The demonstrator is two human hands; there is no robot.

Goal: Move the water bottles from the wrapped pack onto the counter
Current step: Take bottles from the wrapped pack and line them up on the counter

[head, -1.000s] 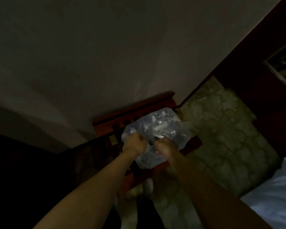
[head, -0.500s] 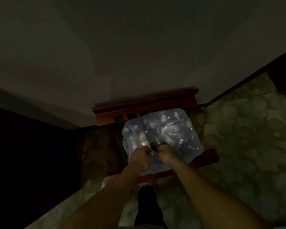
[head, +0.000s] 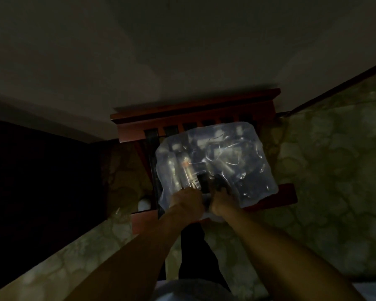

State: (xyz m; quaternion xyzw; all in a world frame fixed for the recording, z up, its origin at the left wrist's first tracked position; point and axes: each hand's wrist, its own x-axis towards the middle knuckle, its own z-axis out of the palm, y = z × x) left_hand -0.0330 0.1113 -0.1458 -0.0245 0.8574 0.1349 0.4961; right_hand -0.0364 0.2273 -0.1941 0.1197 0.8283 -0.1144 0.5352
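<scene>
A pack of water bottles in clear shrink wrap [head: 232, 159] rests on a dark red wooden chair [head: 195, 109] against the wall. Several bottles show dimly through the plastic, one with an orange cap [head: 185, 164]. My left hand [head: 186, 202] and my right hand [head: 223, 200] are side by side at the pack's near edge, both fisted on the wrap around a dark tear in it. The scene is very dim and the fingertips are hidden in the plastic.
A pale wall fills the upper view. The floor [head: 323, 181] is mottled green stone. A dark area lies on the left. A small white object [head: 144, 204] sits on the floor beside the chair's left side. My dark trouser leg [head: 195, 253] is below.
The view has swung so the chair and pack sit more squarely in the middle. Both hands stay gripped on the wrap at the near edge; the dark gap between them looks larger.
</scene>
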